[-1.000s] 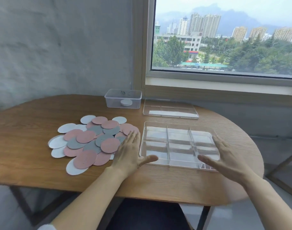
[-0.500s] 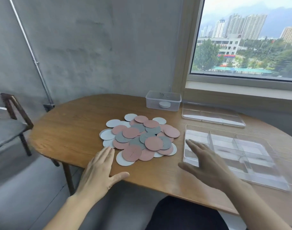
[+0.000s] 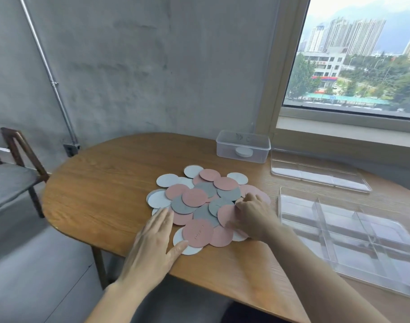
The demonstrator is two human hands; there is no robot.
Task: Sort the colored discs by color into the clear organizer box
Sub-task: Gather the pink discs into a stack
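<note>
Counter: rounded oval top, warm wood grain, matte finish; thin dark legs below.
Discs: thin flat circles, matte and paper-like, in pink, grey and white; heaped in one overlapping pile at mid-counter, just left of the organizer box and apart from it.
Organizer box: clear hard plastic, shallow, rectangular with rounded corners; split by thin clear walls into compartments; flat on the counter's right side, glossy with window glare.
Lid: clear flat plastic panel with a raised rim, lying behind the organizer box, near the sill.
Small tub: clear, boxy, rounded corners, capped with its own clear top; behind the pile; one white round puck on its bottom.
Left hand: palm down, fingers straight and close together, released, grasping nothing; fingertips at the pile's left edge, thumb spread against a white disc at the near edge.
Right hand: over the pile's right part, fingers bent, knuckles up; fingertips by the far edge of a pink disc, thumb at its near edge; blurred here, so cannot tell whether pinched or only touched.
Wall: grey, rough, mottled like bare concrete; thin metal pipe slanting down it at left.
Chair: dark wood frame, grey padded seat, left of the counter.
Window: pale frame at upper right; towers, trees and hazy hills outside.
</note>
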